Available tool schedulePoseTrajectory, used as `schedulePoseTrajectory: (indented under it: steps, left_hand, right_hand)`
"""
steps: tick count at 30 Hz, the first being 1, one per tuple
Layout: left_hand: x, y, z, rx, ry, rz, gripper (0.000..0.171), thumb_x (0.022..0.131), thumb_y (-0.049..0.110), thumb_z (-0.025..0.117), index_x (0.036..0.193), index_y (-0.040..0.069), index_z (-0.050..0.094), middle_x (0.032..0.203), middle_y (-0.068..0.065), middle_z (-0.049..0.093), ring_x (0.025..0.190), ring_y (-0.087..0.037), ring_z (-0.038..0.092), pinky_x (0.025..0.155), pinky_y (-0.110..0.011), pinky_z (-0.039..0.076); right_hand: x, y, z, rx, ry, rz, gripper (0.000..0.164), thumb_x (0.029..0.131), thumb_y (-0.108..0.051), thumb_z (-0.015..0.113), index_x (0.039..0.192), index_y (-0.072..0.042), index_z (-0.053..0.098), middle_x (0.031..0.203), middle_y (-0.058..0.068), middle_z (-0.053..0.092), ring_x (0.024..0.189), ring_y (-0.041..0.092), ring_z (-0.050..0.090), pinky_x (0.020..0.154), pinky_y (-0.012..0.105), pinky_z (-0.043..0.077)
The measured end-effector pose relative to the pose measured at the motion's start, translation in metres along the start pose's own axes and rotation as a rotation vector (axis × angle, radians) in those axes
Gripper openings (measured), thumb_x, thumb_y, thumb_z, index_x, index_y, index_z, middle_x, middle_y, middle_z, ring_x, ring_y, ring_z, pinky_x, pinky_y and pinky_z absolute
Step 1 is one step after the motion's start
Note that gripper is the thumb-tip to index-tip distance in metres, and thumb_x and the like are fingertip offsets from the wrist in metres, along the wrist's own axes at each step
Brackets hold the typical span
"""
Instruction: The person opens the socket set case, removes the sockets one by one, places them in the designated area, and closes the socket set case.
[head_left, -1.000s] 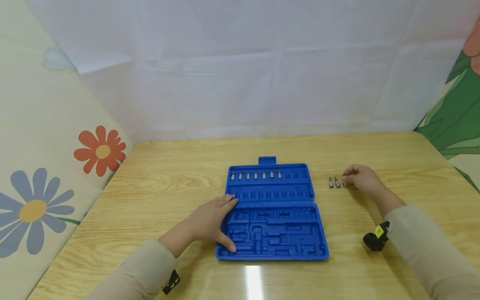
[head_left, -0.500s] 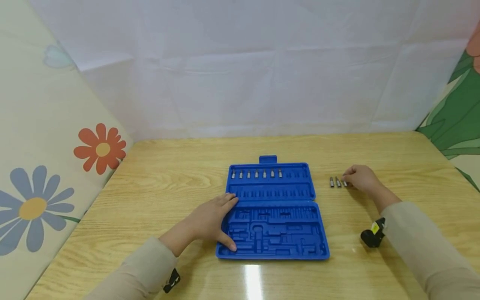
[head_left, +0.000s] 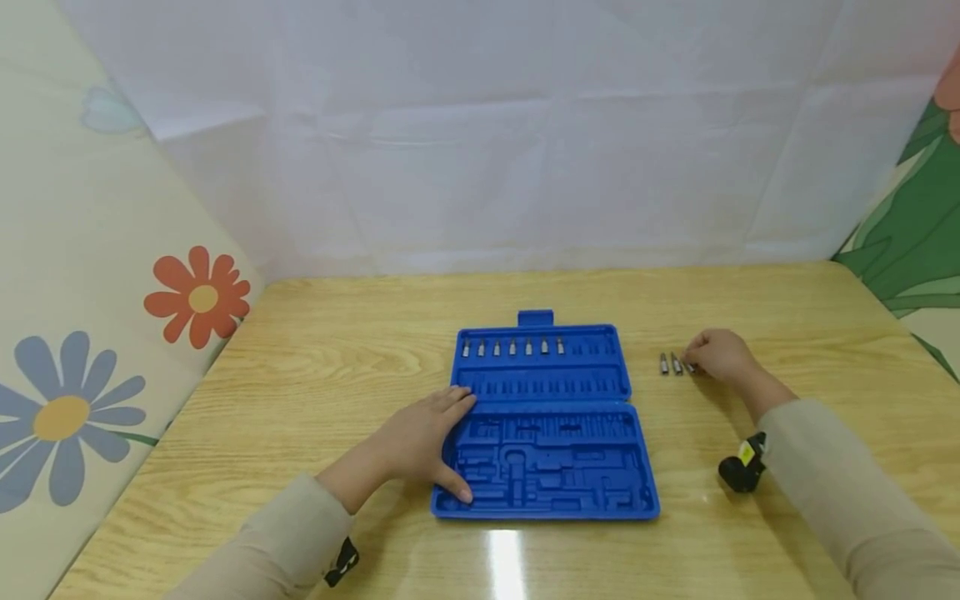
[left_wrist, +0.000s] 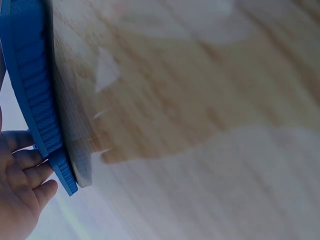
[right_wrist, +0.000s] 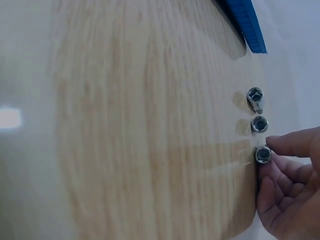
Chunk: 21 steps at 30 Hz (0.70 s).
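Note:
An open blue tool case (head_left: 556, 509) lies flat on the table, several silver bit sockets (head_left: 512, 347) seated in the left part of its top row. My left hand (head_left: 417, 442) rests on the case's left side, thumb over the lower tray and fingers spread by the hinge; the left wrist view has its fingers at the blue edge (left_wrist: 37, 100). To the right of the case, my right hand (head_left: 723, 358) pinches a bit socket (right_wrist: 263, 154) low at the tabletop. Two more bit sockets (head_left: 671, 365) lie just left of that one, their hollow ends facing the right wrist camera.
The wooden table (head_left: 330, 350) reaches back to a white cloth backdrop (head_left: 450, 183). Flower-print cloths (head_left: 82, 275) hang at both sides. The case's latch tab (head_left: 536, 317) sticks out at its far edge. Lower slots (head_left: 555, 458) in the case hold nothing.
The right hand stays by the sockets; the one at its fingertips shows more and has tilted slightly. The right forearm has shifted a little to the left. The left hand keeps its place.

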<state>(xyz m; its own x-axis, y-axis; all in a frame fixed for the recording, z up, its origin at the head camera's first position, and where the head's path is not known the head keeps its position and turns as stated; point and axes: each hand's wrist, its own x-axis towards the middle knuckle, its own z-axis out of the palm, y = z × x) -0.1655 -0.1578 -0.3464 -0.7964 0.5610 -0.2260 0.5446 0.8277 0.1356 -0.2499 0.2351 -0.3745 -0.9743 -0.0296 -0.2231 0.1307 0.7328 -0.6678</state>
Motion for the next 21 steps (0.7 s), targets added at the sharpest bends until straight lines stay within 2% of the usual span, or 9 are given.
schedulePoseTrajectory:
  steps: [12, 17, 21]
  left_hand:
    - [-0.0014, 0.0002, -0.0007, 0.008, 0.006, -0.002, 0.12, 0.046, 0.078, 0.053, 0.136, 0.003, 0.024, 0.14, -0.011, 0.022, 0.127, -0.026, 0.017, 0.101, -0.038, 0.02]
    - [-0.0007, 0.0001, -0.0002, 0.005, -0.006, -0.012, 0.12, 0.046, 0.078, 0.053, 0.136, 0.004, 0.023, 0.14, -0.01, 0.021, 0.127, -0.025, 0.017, 0.101, -0.037, 0.019]
    - [-0.0009, -0.0002, 0.0012, -0.001, -0.01, -0.018, 0.119, 0.047, 0.077, 0.053, 0.136, 0.004, 0.023, 0.14, -0.01, 0.022, 0.127, -0.025, 0.017, 0.101, -0.037, 0.02]
  right_hand:
    - [-0.0025, -0.0024, -0.0021, 0.005, 0.014, 0.021, 0.021, 0.083, -0.009, 0.049, 0.091, 0.009, 0.052, 0.078, 0.012, 0.053, 0.066, 0.018, 0.046, 0.054, 0.026, 0.04]
    - [-0.0042, 0.0002, -0.002, 0.085, 0.026, 0.027, 0.026, 0.083, -0.01, 0.048, 0.097, 0.011, 0.051, 0.087, 0.018, 0.056, 0.075, 0.024, 0.053, 0.064, 0.03, 0.046]
    - [-0.0075, 0.0031, -0.0031, 0.134, 0.047, 0.025, 0.028, 0.084, -0.011, 0.044, 0.1, 0.012, 0.049, 0.093, 0.02, 0.054, 0.081, 0.027, 0.052, 0.068, 0.033, 0.047]
